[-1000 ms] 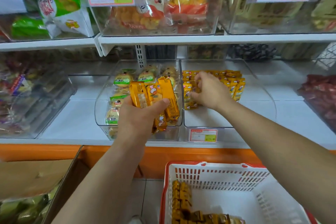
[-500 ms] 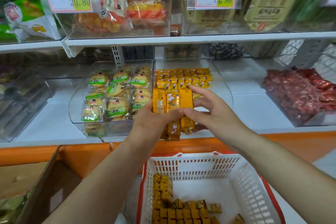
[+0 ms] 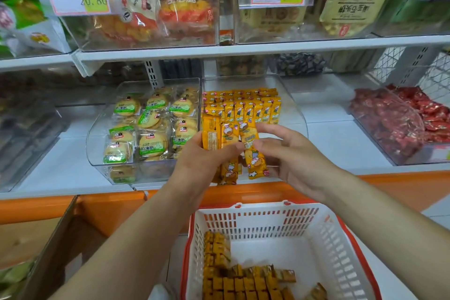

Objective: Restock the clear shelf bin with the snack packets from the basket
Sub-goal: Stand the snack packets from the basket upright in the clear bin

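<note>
I am viewing white shop shelving [image 3: 267, 47] running across the whole frame. At centre left, a full biscuit bin [image 3: 97, 134] is standing side by side with the clear shelf bin [image 3: 295, 109] at frame centre. The left hand [image 3: 194, 168] is gripping a fan of snack packets [image 3: 229, 134] in front of that bin's open mouth. The right hand [image 3: 297, 161] is pinching the rightmost packet of the fan between thumb and forefinger.

Stocked packets [image 3: 243, 107] are filling only the rear rows, so I am judging the restock partly done. Basket packets [image 3: 233, 282] are lying in the basket [image 3: 267, 219] at lower centre, so several loads are remaining.

The dividing wall at left and the curved wall at right are bounding the entry, and the upper shelf is limiting headroom. The hands are hiding the bin's front edge. Bare shelf is separating it from the red-packet bin [image 3: 389, 126] at right.
</note>
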Tool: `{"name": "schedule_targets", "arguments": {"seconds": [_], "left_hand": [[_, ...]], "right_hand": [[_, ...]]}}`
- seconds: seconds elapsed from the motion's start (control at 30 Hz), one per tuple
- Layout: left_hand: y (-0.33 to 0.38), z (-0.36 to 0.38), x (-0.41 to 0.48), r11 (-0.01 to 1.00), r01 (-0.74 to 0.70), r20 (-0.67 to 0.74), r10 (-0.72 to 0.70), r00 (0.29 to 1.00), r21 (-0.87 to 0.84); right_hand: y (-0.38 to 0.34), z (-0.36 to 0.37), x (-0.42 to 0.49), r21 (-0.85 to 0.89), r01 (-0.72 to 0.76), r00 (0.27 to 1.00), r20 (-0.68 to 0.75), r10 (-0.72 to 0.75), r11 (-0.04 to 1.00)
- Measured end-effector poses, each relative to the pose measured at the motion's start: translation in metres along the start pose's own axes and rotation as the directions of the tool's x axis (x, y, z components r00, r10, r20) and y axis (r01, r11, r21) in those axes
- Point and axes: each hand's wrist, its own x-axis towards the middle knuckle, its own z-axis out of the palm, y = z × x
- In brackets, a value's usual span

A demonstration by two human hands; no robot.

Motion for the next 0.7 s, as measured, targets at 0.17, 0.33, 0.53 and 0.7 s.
{"name": "schedule_targets", "arguments": {"seconds": [0.17, 0.33, 0.53, 0.7], "left_hand": [[0.002, -0.014, 0.006, 1.0, -0.025, -0.027, 0.024, 0.999, -0.017], [0.011, -0.049, 0.015, 0.997, -0.077, -0.179, 0.073, 0.981, -0.019], [0.011, -0.078, 0.02, 0.994, -0.078, -0.289, 0.054, 0.956, -0.072], [0.007, -0.087, 0.023, 0.997, -0.078, -0.298, 0.069, 0.952, -0.019]], "right_hand": [[0.0, -0.001, 0.01, -0.056, -0.017, 0.996, -0.089, 0.011, 0.998], [-0.006, -0.011, 0.038, -0.361, 0.029, 0.976, -0.191, -0.104, 0.932], [-0.009, -0.001, 0.119, -0.917, 0.098, 0.943, -0.038, -0.329, 0.386], [0.008, 0.009, 0.186, -0.987, 0.062, 0.982, 0.035, -0.184, 0.145]]}}
